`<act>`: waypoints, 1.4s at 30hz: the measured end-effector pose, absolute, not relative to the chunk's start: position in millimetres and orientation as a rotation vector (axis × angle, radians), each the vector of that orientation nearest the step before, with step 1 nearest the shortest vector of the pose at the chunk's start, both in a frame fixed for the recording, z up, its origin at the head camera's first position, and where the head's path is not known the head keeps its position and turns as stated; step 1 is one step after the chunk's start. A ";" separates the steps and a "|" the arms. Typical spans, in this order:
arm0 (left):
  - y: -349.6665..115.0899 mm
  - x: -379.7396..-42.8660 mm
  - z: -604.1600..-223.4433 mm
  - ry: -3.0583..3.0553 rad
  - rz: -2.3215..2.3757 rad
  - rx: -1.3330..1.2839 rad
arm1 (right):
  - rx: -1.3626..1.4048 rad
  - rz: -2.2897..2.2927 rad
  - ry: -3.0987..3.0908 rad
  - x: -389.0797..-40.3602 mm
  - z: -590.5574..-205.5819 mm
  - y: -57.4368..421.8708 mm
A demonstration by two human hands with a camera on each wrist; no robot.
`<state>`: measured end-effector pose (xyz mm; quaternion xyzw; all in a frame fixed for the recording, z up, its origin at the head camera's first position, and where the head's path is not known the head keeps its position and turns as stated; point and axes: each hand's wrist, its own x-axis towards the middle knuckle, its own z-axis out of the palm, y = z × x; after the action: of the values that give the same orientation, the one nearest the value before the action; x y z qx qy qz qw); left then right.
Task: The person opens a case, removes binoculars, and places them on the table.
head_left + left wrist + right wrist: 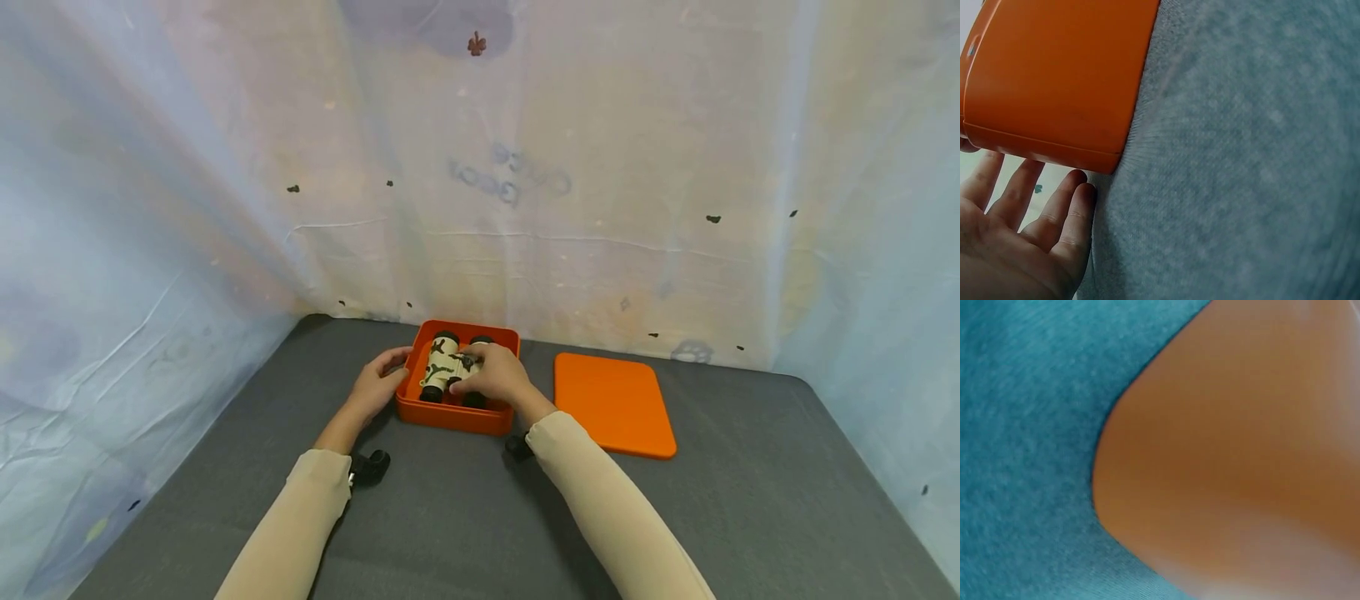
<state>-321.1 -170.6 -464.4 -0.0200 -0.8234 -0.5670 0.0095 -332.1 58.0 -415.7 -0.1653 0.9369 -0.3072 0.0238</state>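
A pair of camouflage binoculars [441, 367] with black ends lies inside an open orange box [453, 418]. My right hand [497, 375] reaches over the box's right side and grips the right barrel, thumb towards the centre and fingers on top. My left hand [372, 387] holds the box's left wall. In the left wrist view, its fingers [1072, 212] lie along the outside of the orange wall [1054, 81], with the thumb tip near the rim. The right wrist view shows only a blurred orange surface [1229, 456] with a rounded edge, the hand being outside it.
Flat to the right of the box lies an orange lid [615, 404]. Both sit on a grey cloth-covered table [450, 517]. Pale patterned sheeting [600, 167] hangs behind and at both sides. Each wrist carries a small black camera [371, 468].
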 end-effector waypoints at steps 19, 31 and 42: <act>-171.5 -322.5 -465.8 -2.571 -1.785 -0.089 | -0.531 -0.996 2.894 -322.7 -398.2 66.5; -172.7 -322.9 -464.9 -2.561 -1.791 -0.113 | -0.488 -1.044 2.925 -314.0 -383.6 78.8; -173.6 -323.3 -465.9 -2.569 -1.799 -0.117 | -0.507 -1.059 2.952 -296.8 -366.7 88.8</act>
<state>-323.3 -173.6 -465.9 -0.0373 -0.8187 -0.5731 0.0016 -296.8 88.8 -366.7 -0.1596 0.9291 -0.3332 -0.0174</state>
